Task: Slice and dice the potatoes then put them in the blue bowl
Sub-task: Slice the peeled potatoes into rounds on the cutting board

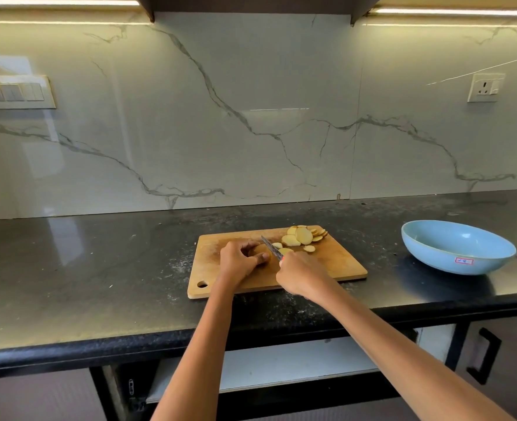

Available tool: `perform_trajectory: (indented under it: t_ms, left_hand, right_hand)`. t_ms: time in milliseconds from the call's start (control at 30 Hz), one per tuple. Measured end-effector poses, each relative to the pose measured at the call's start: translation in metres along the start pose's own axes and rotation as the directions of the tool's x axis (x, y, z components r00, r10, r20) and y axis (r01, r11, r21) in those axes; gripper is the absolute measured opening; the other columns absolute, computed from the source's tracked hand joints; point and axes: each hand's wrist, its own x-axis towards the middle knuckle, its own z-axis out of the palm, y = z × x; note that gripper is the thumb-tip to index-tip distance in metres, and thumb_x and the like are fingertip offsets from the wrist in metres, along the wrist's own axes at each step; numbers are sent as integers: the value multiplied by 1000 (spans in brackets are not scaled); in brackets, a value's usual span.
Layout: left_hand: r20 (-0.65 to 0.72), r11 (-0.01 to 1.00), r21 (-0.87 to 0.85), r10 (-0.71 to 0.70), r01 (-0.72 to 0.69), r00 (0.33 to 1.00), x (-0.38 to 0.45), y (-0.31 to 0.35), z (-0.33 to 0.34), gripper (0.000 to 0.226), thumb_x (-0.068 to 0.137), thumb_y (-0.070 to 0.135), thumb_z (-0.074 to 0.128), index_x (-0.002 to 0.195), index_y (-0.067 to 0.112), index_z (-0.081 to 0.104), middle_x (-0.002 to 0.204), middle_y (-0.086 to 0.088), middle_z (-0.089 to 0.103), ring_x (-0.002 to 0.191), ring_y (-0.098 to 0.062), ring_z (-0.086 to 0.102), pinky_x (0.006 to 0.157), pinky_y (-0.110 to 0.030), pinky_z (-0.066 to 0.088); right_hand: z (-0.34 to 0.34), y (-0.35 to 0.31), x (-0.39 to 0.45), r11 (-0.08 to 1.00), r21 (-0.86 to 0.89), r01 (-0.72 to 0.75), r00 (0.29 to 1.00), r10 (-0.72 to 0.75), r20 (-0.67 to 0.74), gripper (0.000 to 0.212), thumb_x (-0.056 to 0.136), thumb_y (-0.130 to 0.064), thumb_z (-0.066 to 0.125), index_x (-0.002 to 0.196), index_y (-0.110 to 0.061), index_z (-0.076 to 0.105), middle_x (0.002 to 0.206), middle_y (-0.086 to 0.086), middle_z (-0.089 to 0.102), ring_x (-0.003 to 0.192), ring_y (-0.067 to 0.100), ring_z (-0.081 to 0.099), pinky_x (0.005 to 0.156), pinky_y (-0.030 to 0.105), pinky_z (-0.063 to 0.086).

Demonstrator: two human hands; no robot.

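The potato (261,250) is mostly hidden under the left hand (239,259), whose curled fingers grip it on the wooden cutting board (336,262). The right hand (301,276) is clamped on the knife (271,247); its handle is covered, so only the blade shows, slanting down beside the potato. Cut slices (304,235) are piled at the board's far right corner (their count is hard to tell). The blue bowl (457,247) sits well apart to the right, on the dark counter (84,268).
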Motion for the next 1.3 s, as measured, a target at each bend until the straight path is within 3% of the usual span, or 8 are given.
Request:
perform_trajectory:
  t_ms: [200,367,500,633,767,1067,1167,1300]
  left_hand:
    - [-19,1000,0,-21,21,1000,0,1,1,45,78,25,74,120,13,62,118,-2,64,102,-10,56,79,-14,38]
    - [-37,999,37,31,-30,999,-2,2,0,38,78,15,72,115,10,65,116,-5,66,106,-13,58,81,-12,36]
    - [-51,999,39,20,-18,998,-4,2,-1,39,76,17,74,114,9,66,115,-5,67,107,-12,58,81,-10,35]
    - [-54,999,32,4,-2,999,-4,3,0,41,76,21,75,114,9,66,114,-5,67,101,-9,56,78,-10,35]
    - [-63,999,54,8,-4,998,-4,2,0,38,78,18,72,114,7,66,113,-9,67,106,-16,59,81,-13,36]
    - [-61,998,50,-47,50,997,-2,2,2,48,77,31,74,118,8,62,114,-7,65,101,-16,57,78,-18,38]
    - [-54,996,67,-49,53,997,-1,1,3,48,79,32,72,121,10,60,116,-7,64,103,-18,57,79,-19,39]
    - [-22,998,68,-9,11,1000,-1,1,1,40,84,27,68,119,10,61,113,-5,64,96,-13,54,78,-20,39]
  right_hand:
    - [2,-10,0,997,52,-51,997,48,54,28,93,-9,41,115,2,54,81,7,51,63,17,48,47,23,33]
    - [-11,-19,20,984,143,-102,989,85,124,52,91,-2,39,142,6,29,96,19,60,47,14,50,40,22,40]
    - [-5,-19,19,986,140,-88,992,74,104,47,93,-7,38,139,4,35,105,20,61,47,14,50,37,21,38]
    - [-4,-17,15,990,101,-97,986,81,147,52,91,-5,37,142,2,31,75,12,55,45,14,47,39,22,37]
    - [-10,-23,24,992,75,-97,974,79,210,56,91,-3,34,146,2,23,69,13,52,44,14,41,39,23,34]
    - [-8,8,-5,987,81,-139,933,103,344,30,93,-5,33,120,1,44,67,6,44,44,10,34,39,19,28]
    - [-14,23,-10,986,62,-157,949,133,287,24,96,-9,31,110,1,48,66,6,45,44,11,38,38,18,30]
    - [-18,37,-11,976,99,-195,967,175,185,37,99,-11,28,127,4,46,69,5,44,44,14,43,35,19,32]
